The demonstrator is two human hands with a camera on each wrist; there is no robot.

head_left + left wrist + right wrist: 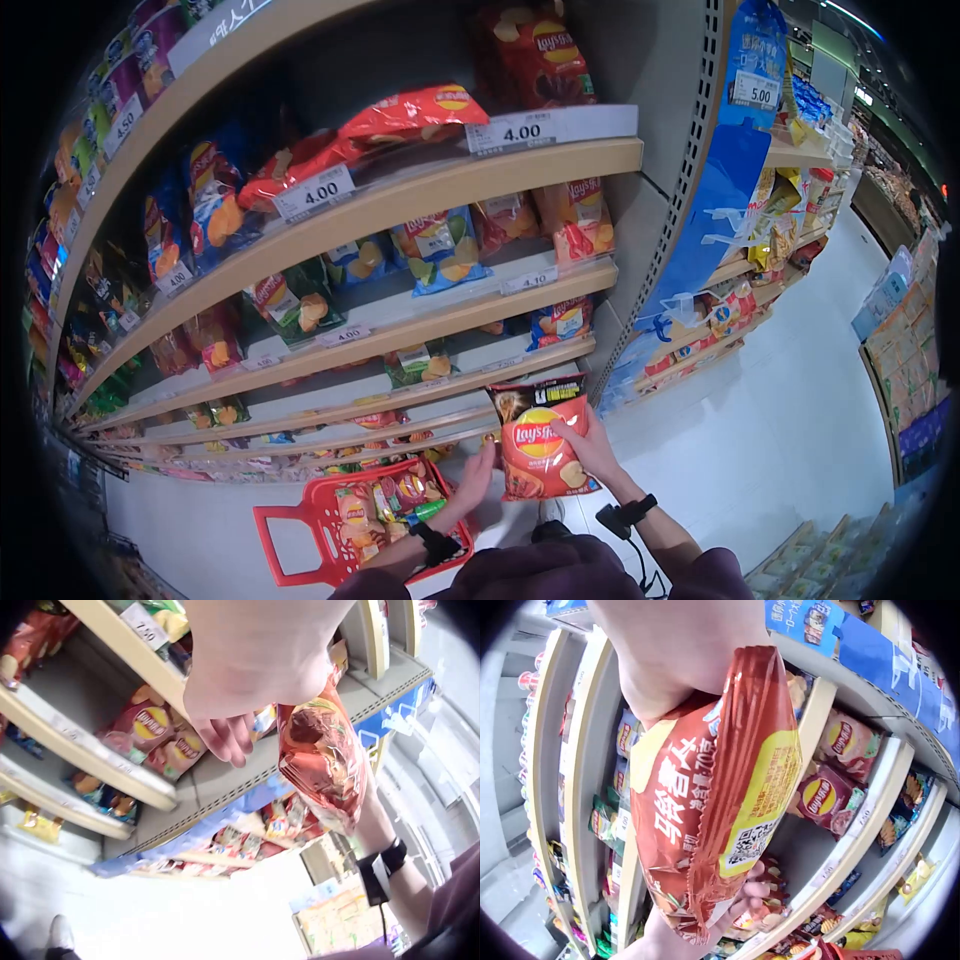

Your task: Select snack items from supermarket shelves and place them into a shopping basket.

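A red Lay's chip bag [545, 447] with a black top band is held upright above the floor, its printed front facing up to the head view. My right hand [592, 450] grips its right side, thumb across the front; the fingers behind are hidden. In the right wrist view the bag's back [705, 802] with a barcode label shows below that hand [682, 652]. Beside the bag's left edge is my left hand [474, 478], its fingers relaxed. Those fingers [229, 739] hang loosely in the left wrist view, next to the bag [322, 757]; whether they touch it I cannot tell.
Shelves [430, 190] of chip bags with price tags curve along the left and front. A red basket [322, 520] holding several snack bags stands on the floor at lower left. Blue-edged snack shelving [690, 230] is at right, and a display of cartons [908, 370] lies farther right.
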